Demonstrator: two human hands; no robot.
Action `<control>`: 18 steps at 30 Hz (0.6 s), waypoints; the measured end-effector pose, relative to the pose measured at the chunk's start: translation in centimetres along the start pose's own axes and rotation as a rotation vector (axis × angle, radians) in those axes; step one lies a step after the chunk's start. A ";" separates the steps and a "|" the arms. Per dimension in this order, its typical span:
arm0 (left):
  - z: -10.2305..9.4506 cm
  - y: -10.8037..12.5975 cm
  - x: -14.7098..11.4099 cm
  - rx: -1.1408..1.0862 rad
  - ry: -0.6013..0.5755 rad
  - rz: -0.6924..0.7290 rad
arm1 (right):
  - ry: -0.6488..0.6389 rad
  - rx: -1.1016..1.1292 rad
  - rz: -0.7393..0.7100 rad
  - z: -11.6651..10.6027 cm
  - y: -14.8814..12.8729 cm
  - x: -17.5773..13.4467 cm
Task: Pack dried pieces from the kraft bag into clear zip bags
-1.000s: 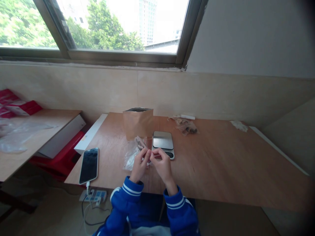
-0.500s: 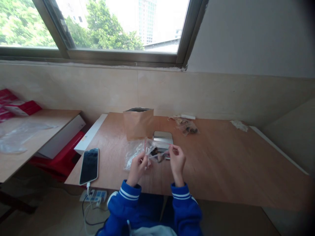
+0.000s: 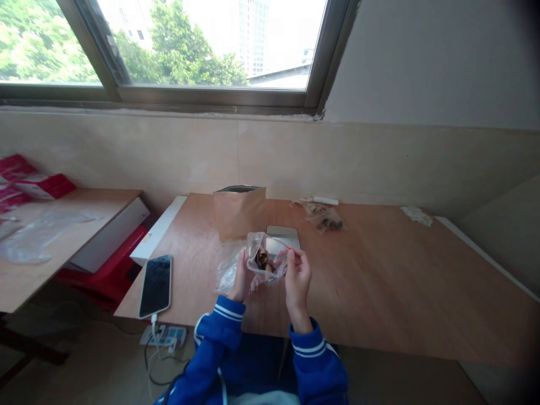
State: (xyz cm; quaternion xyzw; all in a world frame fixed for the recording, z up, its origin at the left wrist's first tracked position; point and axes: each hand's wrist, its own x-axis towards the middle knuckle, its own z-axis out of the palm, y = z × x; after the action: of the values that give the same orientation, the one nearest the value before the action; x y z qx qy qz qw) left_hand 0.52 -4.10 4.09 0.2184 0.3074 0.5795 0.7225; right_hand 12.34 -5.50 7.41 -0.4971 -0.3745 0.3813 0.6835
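Note:
Between my hands is a small clear zip bag [image 3: 256, 245] with a red seal strip, its mouth spread and facing me. Brown dried pieces [image 3: 262, 259] lie inside it; their exact kind I cannot make out. My left hand [image 3: 241, 278] grips the bag's left side, and my right hand [image 3: 298, 275] pinches its rim at the right. Behind the bag lies a small scale [image 3: 287, 233] with a shiny plate, partly covered. A heap of clear plastic bags [image 3: 228, 267] rests beside my left hand. Beyond it stands a brown kraft pouch [image 3: 239, 212], open at the top.
Filled zip bags [image 3: 331, 220] lie at the back of the wooden table [image 3: 379, 275]. A phone [image 3: 156, 286] on a charging cable is near the left edge, above a power strip [image 3: 166, 336]. A whitish crumpled item [image 3: 417, 215] sits far right. Pink boxes [image 3: 42, 184] occupy the other table.
The zip bag's mouth has widened and turned up toward me. My left hand has shifted from a pinch on the rim to holding the bag's side.

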 end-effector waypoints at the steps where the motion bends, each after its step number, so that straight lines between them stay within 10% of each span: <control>1: 0.1 0.2 0.4 -0.030 -0.030 -0.023 | -0.029 -0.016 0.012 0.4 0.5 0.0; 9: -1.8 0.9 3.5 -0.112 0.161 0.025 | -0.155 -0.363 -0.384 3.5 -0.2 -0.2; 18: -4.8 -1.7 5.2 -0.206 0.235 -0.029 | -0.568 -0.805 -0.196 6.9 3.3 3.2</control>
State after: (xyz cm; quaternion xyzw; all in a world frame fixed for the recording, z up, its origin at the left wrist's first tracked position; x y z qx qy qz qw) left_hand -0.89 0.38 -1.48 0.0693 0.3320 0.6192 0.7082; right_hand 7.12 0.76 6.22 -0.5606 -0.7081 0.2609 0.3411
